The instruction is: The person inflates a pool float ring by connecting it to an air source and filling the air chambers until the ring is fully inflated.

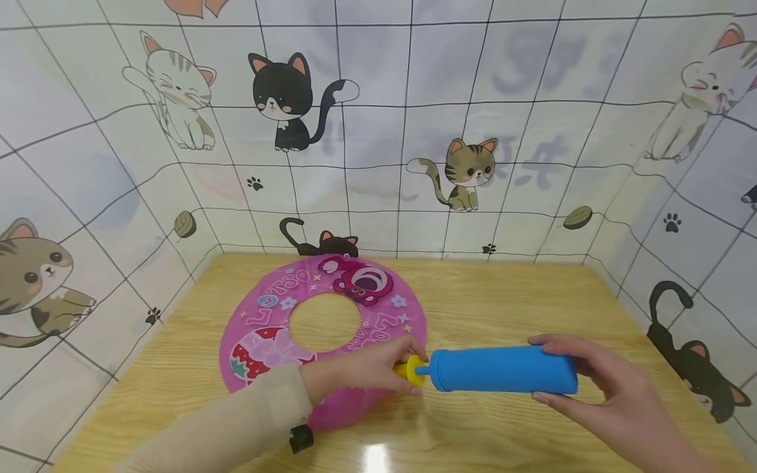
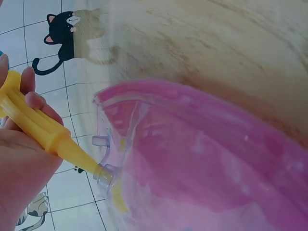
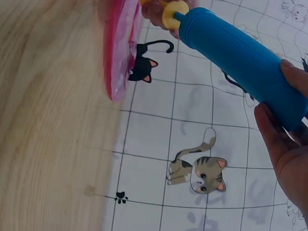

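Observation:
A pink swim ring with bear and strawberry prints lies on the table, puffed up at its edge. My left hand grips the yellow nozzle end of a hand pump. In the left wrist view the tapered tip sits in the ring's clear valve. A thin blue rod joins the yellow part to the pump's blue barrel. At the far end of that barrel, my right hand holds it between thumb and fingers. The pump lies roughly level above the table, right of the ring.
The wooden table runs back to walls covered with a cat-print sheet, which also rise at left and right. A small black piece shows by the left sleeve. A clear valve cap sticks out near the valve.

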Demonstrator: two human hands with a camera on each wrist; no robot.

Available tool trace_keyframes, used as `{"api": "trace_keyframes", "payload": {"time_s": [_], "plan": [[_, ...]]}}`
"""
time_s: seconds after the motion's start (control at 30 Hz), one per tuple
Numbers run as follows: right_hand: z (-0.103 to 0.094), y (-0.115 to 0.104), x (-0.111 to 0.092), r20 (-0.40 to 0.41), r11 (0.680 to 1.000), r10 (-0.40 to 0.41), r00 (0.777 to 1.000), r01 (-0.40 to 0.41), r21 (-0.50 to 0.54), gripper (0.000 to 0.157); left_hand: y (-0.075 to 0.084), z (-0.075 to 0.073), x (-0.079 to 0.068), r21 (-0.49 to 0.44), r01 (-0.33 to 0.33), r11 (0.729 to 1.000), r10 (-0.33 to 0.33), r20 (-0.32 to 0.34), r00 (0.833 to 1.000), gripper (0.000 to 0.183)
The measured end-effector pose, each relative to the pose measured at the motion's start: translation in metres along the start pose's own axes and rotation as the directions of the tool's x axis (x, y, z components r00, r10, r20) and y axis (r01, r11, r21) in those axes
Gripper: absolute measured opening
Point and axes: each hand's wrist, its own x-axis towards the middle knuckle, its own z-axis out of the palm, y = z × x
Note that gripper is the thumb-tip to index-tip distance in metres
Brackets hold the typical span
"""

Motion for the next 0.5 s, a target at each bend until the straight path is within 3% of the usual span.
{"api": "trace_keyframes", "payload": {"time_s": [0.23,0.5], "plan": [[0.022,0.003,0.007,-0.018,0.999,-0.030,0.999,0.031,0.030,0.071,0.003,0.004,0.005,0.004,0.020,1.000,-0.020,0.001,1.000,0.057],[0.013,0.002,0.004,-0.013,1.000,0.001,1.000,-0.001,0.002,0.069,0.005,0.002,0.005,0.023,-0.010,1.000,0.010,-0.011,1.000,0.049]]}}
